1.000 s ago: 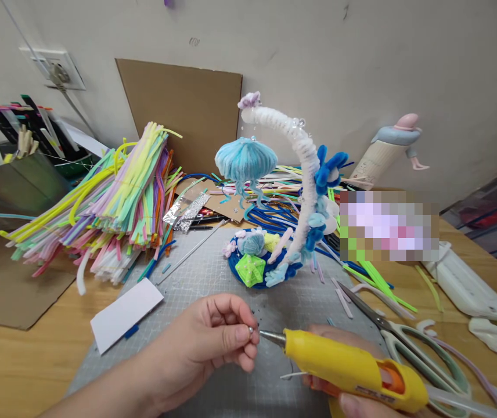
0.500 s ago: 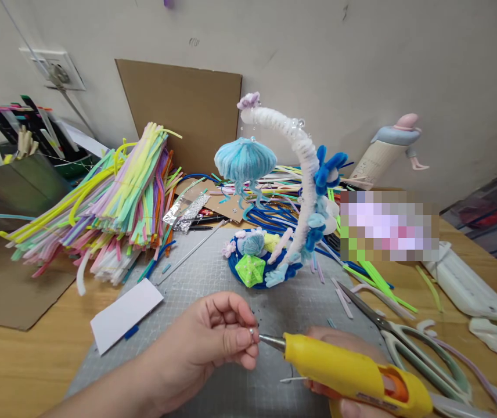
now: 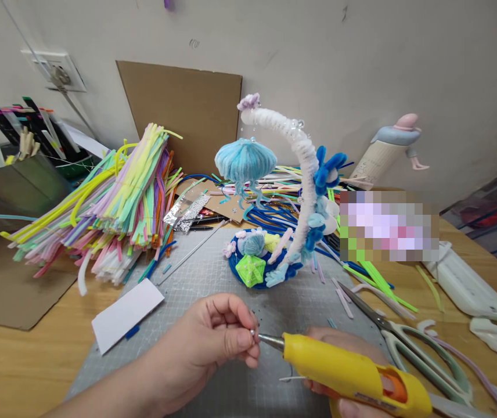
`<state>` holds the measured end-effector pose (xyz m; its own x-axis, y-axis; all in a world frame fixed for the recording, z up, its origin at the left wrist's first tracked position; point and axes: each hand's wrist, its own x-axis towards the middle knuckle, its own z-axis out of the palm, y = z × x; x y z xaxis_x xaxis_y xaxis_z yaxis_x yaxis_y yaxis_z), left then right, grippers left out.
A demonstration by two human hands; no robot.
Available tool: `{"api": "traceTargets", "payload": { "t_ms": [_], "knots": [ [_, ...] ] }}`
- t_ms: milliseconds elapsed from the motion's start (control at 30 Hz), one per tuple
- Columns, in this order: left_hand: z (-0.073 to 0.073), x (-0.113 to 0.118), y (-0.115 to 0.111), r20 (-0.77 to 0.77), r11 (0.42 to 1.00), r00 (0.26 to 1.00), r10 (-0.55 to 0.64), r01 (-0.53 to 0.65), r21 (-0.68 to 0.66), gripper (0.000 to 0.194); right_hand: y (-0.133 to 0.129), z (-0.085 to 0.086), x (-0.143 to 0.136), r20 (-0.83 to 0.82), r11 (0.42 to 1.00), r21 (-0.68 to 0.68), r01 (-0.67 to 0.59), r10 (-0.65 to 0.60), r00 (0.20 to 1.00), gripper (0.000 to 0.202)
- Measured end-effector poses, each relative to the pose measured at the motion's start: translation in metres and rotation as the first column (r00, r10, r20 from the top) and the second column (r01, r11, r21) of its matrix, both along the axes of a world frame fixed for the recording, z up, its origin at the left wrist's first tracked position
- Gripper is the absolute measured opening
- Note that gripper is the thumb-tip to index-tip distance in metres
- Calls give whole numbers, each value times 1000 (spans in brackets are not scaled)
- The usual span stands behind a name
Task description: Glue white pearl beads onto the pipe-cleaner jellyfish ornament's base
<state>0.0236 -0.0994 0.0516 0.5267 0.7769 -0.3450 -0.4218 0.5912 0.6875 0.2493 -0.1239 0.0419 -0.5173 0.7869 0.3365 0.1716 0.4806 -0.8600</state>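
Glue gun point(image 3: 335, 370) sits slightly farther left than before | left hand point(image 3: 213, 337): grip pinching small bead point(image 3: 252, 333) by nozzle point(image 3: 271, 341), above cutting mat point(image 3: 205, 264) | right hand point(image 3: 353, 341): wrapped round gun | jellyfish point(image 3: 246, 159) hung, arch point(image 3: 307, 168) decorated; bead unattached, further work unclear.

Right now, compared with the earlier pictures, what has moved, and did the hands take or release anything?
Only a small change: the rear end of the yellow plastic glue gun, held in the right hand, has dipped slightly. Nothing was taken or released. The left hand still pinches a small shiny bead by the nozzle. The light-blue fuzzy jellyfish and green-handled metal scissors stayed put.
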Motion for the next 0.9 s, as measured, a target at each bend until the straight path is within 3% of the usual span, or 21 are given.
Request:
{"api": "traceTargets", "payload": {
  "t_ms": [133, 267, 400, 667, 767, 900],
  "knots": [
    [-2, 1, 1, -21, 1000, 1000, -1, 1, 10, 18, 2, -7, 0, -99, 997, 78, -30, 37, 994, 19],
    [-5, 1, 2, -55, 994, 998, 30, -24, 111, 17, -2, -9, -2, -149, 995, 92, 35, -21, 989, 18],
    [-5, -1, 1, -96, 986, 994, 53, -36, 164, 16, -6, 0, -2, -21, 992, -3, 128, -129, 991, 30],
    [-4, -1, -1, -123, 983, 991, 60, -37, 181, 17, 14, 23, -18, 122, 996, 20, 83, -85, 989, 35],
    [-2, -1, -1, -135, 984, 989, 59, -35, 175, 19, 13, 23, -16, 123, 997, 18, 72, -73, 990, 36],
    [-1, 0, 0, -139, 986, 988, 63, -40, 165, 21, 1, 10, -4, 90, 997, 20, 71, -72, 993, 34]
  ]
}}
